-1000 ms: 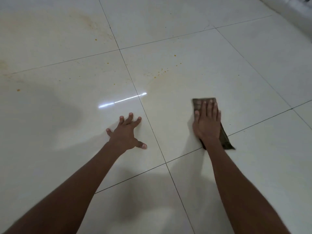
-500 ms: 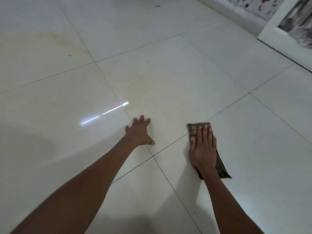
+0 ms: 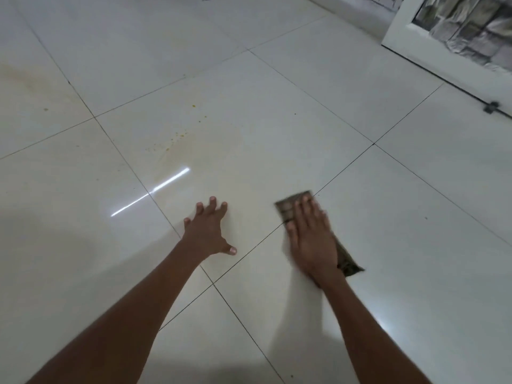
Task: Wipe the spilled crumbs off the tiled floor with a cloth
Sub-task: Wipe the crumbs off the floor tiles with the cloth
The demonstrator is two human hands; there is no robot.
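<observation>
A dark olive cloth (image 3: 288, 207) lies flat on the white tiled floor (image 3: 318, 112), across a grout line. My right hand (image 3: 311, 239) presses down on it, palm flat, fingers together, and looks motion-blurred. The cloth's far corner and a rear corner (image 3: 350, 266) stick out from under the hand. My left hand (image 3: 209, 231) rests flat on the tile to the left, fingers spread, holding nothing. Small orange crumbs (image 3: 177, 138) and a faint yellowish smear (image 3: 194, 151) lie on the tile beyond my left hand.
A white door frame (image 3: 399, 26) with patterned glass stands at the top right, with a dark floor stopper (image 3: 491, 107) near it. More yellowish staining (image 3: 25, 79) marks the far left tile. A bright light streak (image 3: 151, 191) reflects on the floor.
My right hand has slid the cloth back toward me and to the right, from the tile near the crumbs to the grout line. The view swung right, showing the door frame.
</observation>
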